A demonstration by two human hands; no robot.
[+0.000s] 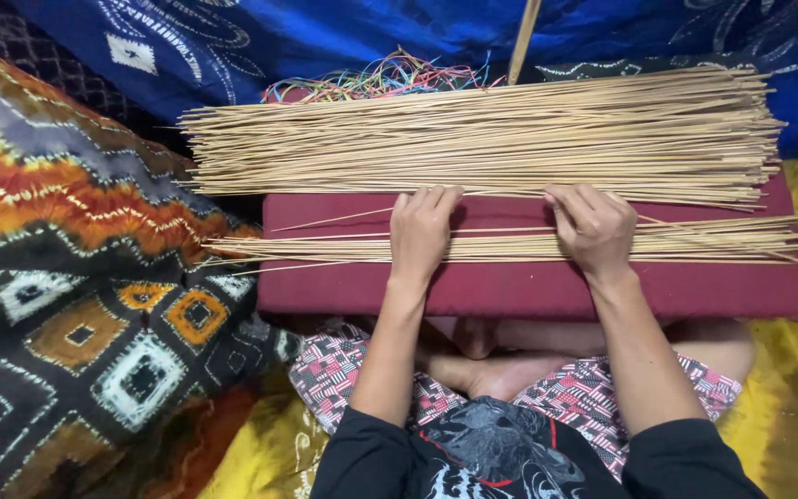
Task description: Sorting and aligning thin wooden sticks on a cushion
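The thin row of bamboo sticks (510, 246) runs left–right beneath both palms — left hand (422, 231) and right hand (593, 229) are laid flat, fingers extended, nothing clasped.

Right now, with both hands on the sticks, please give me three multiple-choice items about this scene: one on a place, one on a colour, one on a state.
1. Where does the large pile of thin sticks lie?
A. at the far edge of the cushion, beyond the hands
B. on the yellow cloth beside the knee
C. on the patterned blanket at the left

2. What colour is the flat cushion under the sticks?
A. green
B. dark red
C. white

3. How do the left hand and right hand rest?
A. raised in the air
B. palms down on the small row of sticks
C. closed around a cup

Answers:
1 A, the big pile lies past the fingertips.
2 B, the cushion's surface shows maroon.
3 B, both hands press flat on the near row.
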